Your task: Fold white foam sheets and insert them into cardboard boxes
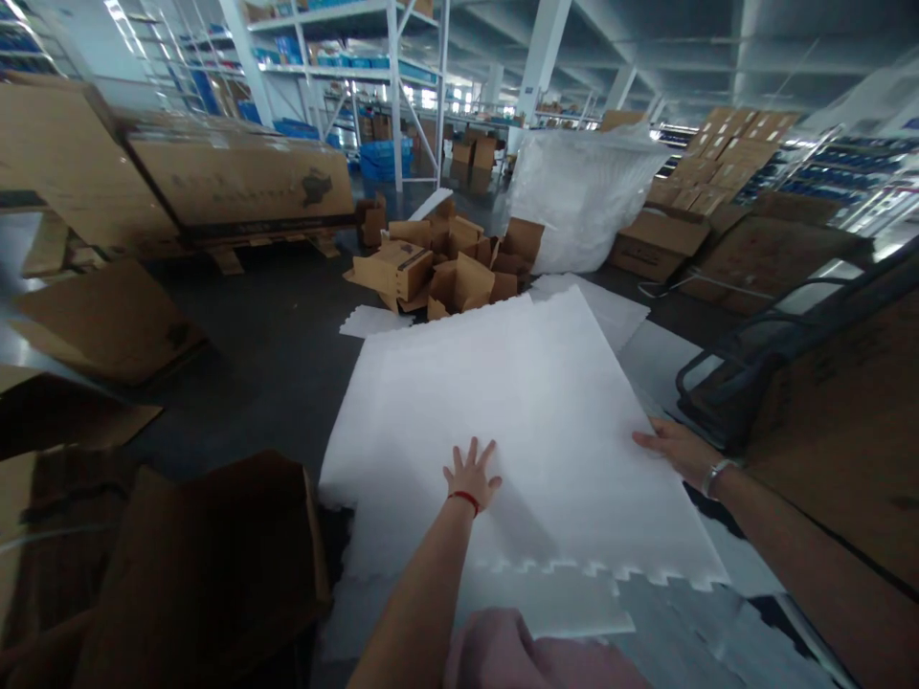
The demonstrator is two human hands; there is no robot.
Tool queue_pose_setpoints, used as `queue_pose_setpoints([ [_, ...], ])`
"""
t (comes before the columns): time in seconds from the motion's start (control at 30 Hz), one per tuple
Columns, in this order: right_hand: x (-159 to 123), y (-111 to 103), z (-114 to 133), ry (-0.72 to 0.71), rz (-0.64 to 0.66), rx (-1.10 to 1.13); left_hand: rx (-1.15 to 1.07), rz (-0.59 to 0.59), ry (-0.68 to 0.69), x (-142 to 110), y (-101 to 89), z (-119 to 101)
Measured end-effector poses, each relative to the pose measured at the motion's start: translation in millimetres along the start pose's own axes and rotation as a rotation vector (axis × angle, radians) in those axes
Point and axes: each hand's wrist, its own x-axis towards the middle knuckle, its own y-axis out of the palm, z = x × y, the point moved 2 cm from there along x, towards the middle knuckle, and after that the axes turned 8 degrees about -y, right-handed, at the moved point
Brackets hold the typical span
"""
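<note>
Right hand [675, 448] grips white sheet [495, 392] at its right edge, thumb on top, other fingers partly hidden. Left hand [472, 478] flat on sheet, fingers spread, grasping nothing. Sheet lies under left palm, extending beyond both hands. Cartons [459, 277] ahead of the grip, open box [215, 555] left, dark frame [693, 388] just right.

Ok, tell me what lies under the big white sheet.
Below the big white sheet, other white sheets jut out at its near edge. Whatever lies beneath its middle is covered and cannot be seen.
</note>
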Motion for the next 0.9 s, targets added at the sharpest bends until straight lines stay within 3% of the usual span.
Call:
queue_pose_setpoints([
  [0.1, 1, -10, -45, 0.177, 0.038, 0.320, 0.011, 0.030, 0.003, 6, 10.9, 6],
  [0.23, 3, -28, -72, 0.232, -0.036, 0.390, 0.043, 0.093, -0.028, 9, 23.9, 12],
  [0.37, -2, -80, -69, 0.197, -0.183, 0.427, 0.022, 0.097, -0.042, 7, 27.3, 13],
  [0.47, -18, -106, -41, 0.089, -0.199, 0.466, -0.259, 0.078, -0.051, 6, 12.1, 3],
  [0.53, -30, -106, -15, 0.005, -0.195, 0.516, -0.453, 0.041, -0.016, 2, -13.2, -9],
  [0.6, -38, -92, 14, -0.055, -0.177, 0.576, -0.621, 0.027, 0.057, -8, -50.8, -26],
  [0.67, -41, -68, 41, -0.097, -0.117, 0.629, -0.916, 0.121, 0.151, -26, -95.6, -43],
  [0.77, -36, -25, 81, -0.155, 0.095, 0.657, -1.392, 0.299, 0.336, -66, -165.1, -57],
  [0.83, -28, 7, 107, -0.206, 0.283, 0.639, -1.492, 0.234, 0.406, -95, -205.9, -50],
  [0.9, -19, 41, 134, -0.271, 0.451, 0.609, -1.504, 0.077, 0.392, -125, -240.1, -29],
])
